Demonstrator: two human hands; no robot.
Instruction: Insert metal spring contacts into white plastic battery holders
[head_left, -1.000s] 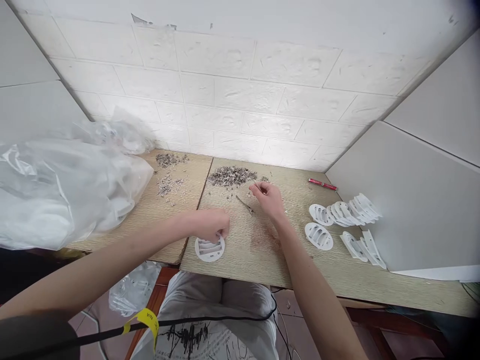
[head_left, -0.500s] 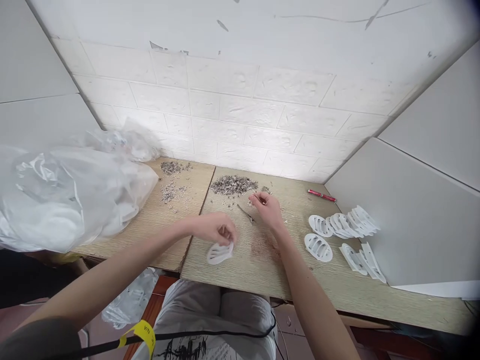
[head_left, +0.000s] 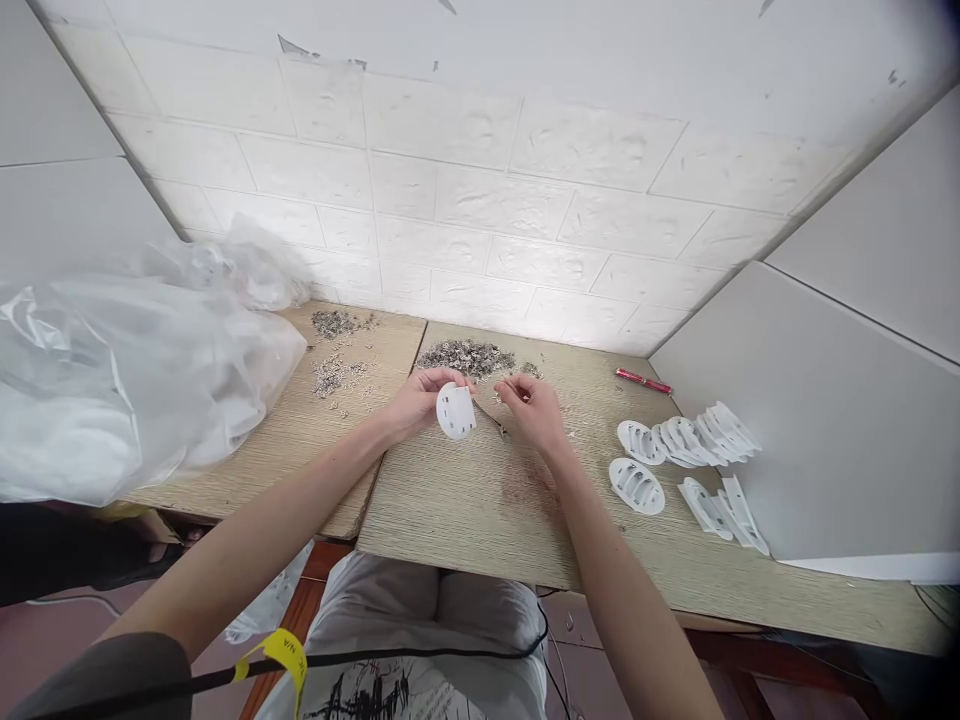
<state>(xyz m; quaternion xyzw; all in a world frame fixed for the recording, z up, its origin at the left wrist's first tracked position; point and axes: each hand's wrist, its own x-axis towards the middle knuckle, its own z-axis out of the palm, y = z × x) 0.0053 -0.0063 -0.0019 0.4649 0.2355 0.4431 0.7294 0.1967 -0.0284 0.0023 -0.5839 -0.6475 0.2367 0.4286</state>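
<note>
My left hand [head_left: 420,400] grips a white round plastic part [head_left: 454,412] by its upper edge. The part is tilted up off the table, and small slots show on its face. Close by on the right, my right hand [head_left: 534,408] is closed in a pinch; what sits between its fingertips is too small to make out. A thin metal tool [head_left: 491,418] lies on the table between the two hands. Just beyond them is a heap of small metal pieces [head_left: 466,357].
More small metal pieces [head_left: 337,377] lie scattered at the left. A large clear plastic bag [head_left: 180,370] with white contents fills the left side. At right stand several finished-looking white slotted parts [head_left: 637,486], below a red pen [head_left: 643,381]. A wall [head_left: 480,200] closes the back.
My left hand has lifted the white plastic part from near the table's front and brought it up beside my right hand. My right hand has stayed nearly in place, still pinched.
</note>
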